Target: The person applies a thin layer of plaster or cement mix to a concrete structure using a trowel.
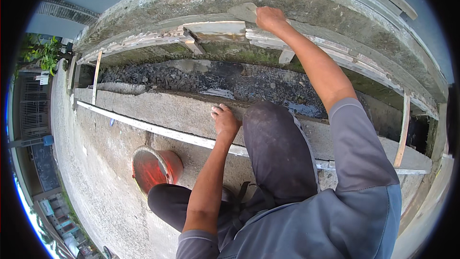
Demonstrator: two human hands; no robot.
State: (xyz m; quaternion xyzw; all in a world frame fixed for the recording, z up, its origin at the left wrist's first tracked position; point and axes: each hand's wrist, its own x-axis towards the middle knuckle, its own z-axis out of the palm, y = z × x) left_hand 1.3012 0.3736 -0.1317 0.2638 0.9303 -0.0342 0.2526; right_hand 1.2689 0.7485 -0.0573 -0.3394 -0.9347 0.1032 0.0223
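My right hand (pixel 271 19) is stretched across the ditch, wrapped round a trowel whose grip is hidden in the fingers. The trowel's flat grey blade (pixel 245 12) points left and lies against wet-looking mortar (pixel 191 17) along the far side. Just below it runs wooden formwork (pixel 215 29), smeared with cement. My left hand (pixel 225 121) rests on the near concrete ledge (pixel 187 111), its fingers spread and nothing held. Close to it is my bent knee, at the ledge's edge.
Between the two sides lies a ditch with dark water and gravel (pixel 230 79). Wooden struts (pixel 97 76) (pixel 402 129) span it at both ends. A long whitish bar (pixel 143 123) runs along the near side. Behind it stands an orange-red bucket (pixel 173 163).
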